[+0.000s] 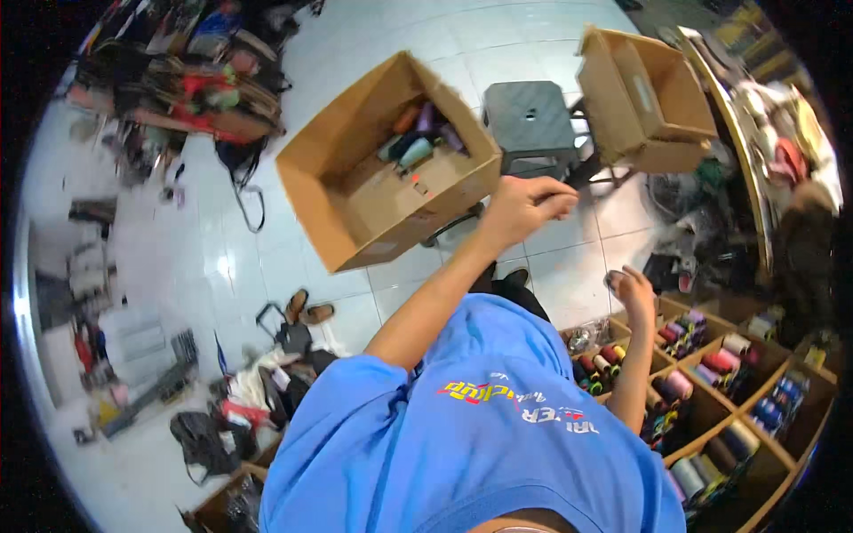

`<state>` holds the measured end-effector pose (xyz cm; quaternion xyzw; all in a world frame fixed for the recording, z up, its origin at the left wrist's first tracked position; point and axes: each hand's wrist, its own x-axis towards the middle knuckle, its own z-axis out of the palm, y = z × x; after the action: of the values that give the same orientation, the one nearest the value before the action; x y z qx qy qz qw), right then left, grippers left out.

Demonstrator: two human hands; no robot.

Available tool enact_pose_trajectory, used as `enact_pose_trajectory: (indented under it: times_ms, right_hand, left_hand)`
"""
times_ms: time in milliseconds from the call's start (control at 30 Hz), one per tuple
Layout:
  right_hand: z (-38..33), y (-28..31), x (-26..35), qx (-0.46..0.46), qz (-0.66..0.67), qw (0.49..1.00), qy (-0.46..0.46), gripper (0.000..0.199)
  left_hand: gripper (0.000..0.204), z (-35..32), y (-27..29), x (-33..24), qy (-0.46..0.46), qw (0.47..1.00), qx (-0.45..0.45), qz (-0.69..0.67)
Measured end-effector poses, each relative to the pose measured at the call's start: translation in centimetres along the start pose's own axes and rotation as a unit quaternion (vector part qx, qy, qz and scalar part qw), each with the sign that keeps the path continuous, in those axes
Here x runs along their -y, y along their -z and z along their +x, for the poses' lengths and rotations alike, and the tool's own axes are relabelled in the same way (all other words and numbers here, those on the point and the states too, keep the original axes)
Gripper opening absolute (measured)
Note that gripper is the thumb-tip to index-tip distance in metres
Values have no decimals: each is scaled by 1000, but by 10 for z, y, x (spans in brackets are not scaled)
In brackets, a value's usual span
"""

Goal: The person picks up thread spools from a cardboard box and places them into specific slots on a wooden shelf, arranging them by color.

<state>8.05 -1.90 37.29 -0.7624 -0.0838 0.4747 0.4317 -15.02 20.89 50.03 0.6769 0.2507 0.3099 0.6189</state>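
My left hand is raised just past the near right corner of a cardboard box. Its fingers are bent and pressed together; whatever may be between them does not show. Inside the box, several thread spools in teal, purple, orange and dark colours lie heaped toward the far right corner. My right hand is curled above the near edge of a wooden compartment rack. A small dark grey thing sits at its fingertips, too small to name. Coloured thread spools stand in the rack's compartments.
A grey plastic stool stands right of the box. Beyond it, a second cardboard box is propped up. Cloth covers a table at far right. Piled items, a black bag and shoes lie on the left.
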Motion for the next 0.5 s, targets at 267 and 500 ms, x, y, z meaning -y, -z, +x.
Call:
enact_pose_trajectory:
  times_ms: [267, 500]
  right_hand:
    - [-2, -155, 129, 206, -118, 961, 143, 34]
    - [7, -310, 162, 320, -76, 930, 162, 35]
  left_hand:
    - [15, -79, 140, 47, 113, 951, -288, 22]
    - [29, -25, 258, 140, 219, 896, -240, 303]
